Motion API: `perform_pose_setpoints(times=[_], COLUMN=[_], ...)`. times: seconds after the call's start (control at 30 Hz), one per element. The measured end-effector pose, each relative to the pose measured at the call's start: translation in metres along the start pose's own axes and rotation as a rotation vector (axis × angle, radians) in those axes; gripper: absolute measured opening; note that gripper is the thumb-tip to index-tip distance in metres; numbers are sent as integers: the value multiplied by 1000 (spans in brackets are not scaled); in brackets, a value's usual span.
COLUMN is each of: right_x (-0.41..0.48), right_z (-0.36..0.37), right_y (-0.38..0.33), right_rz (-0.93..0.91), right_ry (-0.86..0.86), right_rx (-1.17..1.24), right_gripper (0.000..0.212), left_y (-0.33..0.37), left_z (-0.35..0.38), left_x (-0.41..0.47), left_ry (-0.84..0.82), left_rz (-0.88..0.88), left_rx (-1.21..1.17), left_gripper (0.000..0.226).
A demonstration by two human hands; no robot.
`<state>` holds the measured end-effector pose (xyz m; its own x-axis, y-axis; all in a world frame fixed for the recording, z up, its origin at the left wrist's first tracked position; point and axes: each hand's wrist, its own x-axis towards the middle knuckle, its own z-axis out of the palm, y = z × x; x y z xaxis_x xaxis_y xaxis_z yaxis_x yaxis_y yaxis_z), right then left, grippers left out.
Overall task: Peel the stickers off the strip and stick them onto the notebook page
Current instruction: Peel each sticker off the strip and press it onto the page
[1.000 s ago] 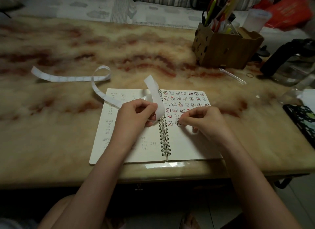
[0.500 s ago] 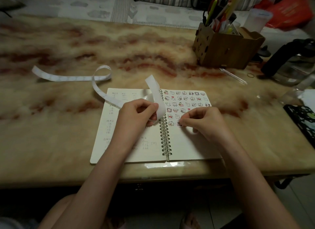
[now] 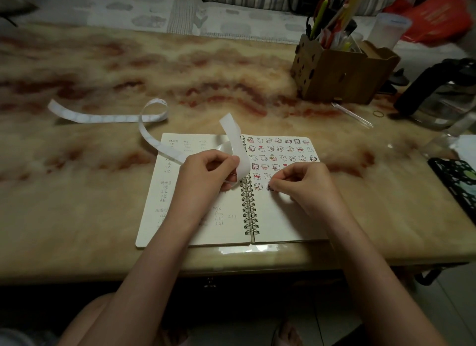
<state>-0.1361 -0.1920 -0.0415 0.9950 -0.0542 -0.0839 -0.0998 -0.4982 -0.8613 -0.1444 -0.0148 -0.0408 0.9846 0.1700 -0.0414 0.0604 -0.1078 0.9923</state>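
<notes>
Hands (image 3: 206,175) and forearms (image 3: 144,281) are bare (a knee (image 3: 87,317) too).

Laid open flat: white spiral-bound paper notebook (image 3: 283,224). Long white paper strip (image 3: 108,118) looped away leftward, near end held curled over spine. Small cartoon stickers (image 3: 279,152) stuck in rows on right page; newest sticker (image 3: 269,187) apparently pinched against lowest row.

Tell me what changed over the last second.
Nothing visibly moved. The left hand still grips the strip over the notebook, and the right hand still pinches a sticker against the right page. The strip's loose tail lies where it was.
</notes>
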Motion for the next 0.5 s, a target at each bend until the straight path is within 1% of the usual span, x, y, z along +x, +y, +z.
perform_pose_setpoints(times=[0.33, 0.43, 0.5], right_x=[-2, 1, 2], right_z=[2, 0, -1], right_y=[3, 5, 6], right_rz=[-85, -79, -65], right_ry=[38, 50, 27], right_rx=[-113, -71, -53], right_gripper=[9, 22, 25], left_y=[-3, -3, -3], left_z=[0, 0, 0], left_x=[2, 2, 2], left_ry=[-4, -9, -8], left_rz=[-6, -9, -8], left_rx=[-1, -2, -1], left_gripper=[16, 15, 15])
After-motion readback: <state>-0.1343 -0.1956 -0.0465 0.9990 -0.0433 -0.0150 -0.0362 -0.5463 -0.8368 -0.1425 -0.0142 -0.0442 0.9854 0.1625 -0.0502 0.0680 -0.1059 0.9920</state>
